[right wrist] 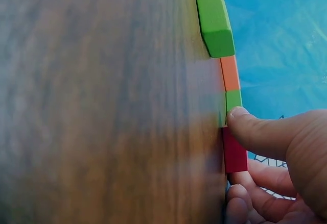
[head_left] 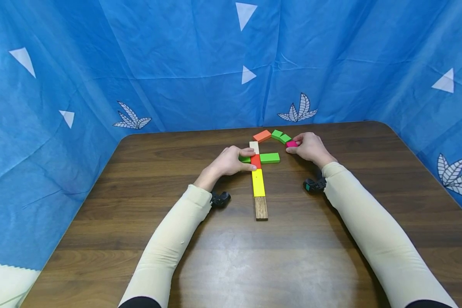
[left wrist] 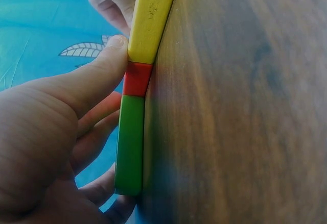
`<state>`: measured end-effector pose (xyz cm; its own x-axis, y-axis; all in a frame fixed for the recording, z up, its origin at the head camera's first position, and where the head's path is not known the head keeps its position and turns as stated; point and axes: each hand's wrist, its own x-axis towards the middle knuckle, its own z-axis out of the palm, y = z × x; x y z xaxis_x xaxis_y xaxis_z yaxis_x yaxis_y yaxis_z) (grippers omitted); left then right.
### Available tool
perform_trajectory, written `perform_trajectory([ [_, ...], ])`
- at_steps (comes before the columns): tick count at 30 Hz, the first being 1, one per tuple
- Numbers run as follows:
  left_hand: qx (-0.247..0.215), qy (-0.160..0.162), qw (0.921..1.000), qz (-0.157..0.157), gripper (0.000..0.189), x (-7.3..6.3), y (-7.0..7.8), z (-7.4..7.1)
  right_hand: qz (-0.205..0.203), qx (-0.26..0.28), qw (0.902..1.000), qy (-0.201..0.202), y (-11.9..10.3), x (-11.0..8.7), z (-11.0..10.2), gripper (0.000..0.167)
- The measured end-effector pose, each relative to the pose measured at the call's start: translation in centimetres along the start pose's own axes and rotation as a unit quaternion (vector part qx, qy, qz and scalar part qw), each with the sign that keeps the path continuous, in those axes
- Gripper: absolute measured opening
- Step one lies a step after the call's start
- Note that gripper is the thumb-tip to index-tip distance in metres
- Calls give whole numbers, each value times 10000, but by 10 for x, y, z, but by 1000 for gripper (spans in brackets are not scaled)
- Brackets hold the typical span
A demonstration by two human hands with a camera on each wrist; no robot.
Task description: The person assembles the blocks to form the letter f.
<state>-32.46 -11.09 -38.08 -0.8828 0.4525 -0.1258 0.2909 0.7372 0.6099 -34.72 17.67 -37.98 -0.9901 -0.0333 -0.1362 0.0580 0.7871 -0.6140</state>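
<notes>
My right hand [head_left: 309,148] pinches a small magenta block [right wrist: 236,150] between thumb and fingers, at the lower right end of a curved row. That row has an orange block [head_left: 262,136] and two small green blocks [head_left: 276,134]. My left hand [head_left: 231,160] rests over the crossing of a block layout, its thumb and index fingertip touching around the red block [head_left: 256,161]. A white block [head_left: 254,147] lies above the red one, a yellow block [head_left: 258,183] below it. Green blocks flank the red one: the right one [head_left: 270,158] shows fully, the left one [left wrist: 131,145] is partly covered in the head view.
A brown striped block [head_left: 261,208] ends the upright line nearest me. All blocks lie on a dark wooden table [head_left: 231,256]. Behind and at the sides hangs a blue patterned cloth [head_left: 200,64].
</notes>
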Motion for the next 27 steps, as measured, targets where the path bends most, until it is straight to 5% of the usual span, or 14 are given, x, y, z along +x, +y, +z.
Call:
perform_trajectory([
  [27,132,-78,9998,99,63,0,1,0,-48,40,9991,-410,2,-1,-10,67],
])
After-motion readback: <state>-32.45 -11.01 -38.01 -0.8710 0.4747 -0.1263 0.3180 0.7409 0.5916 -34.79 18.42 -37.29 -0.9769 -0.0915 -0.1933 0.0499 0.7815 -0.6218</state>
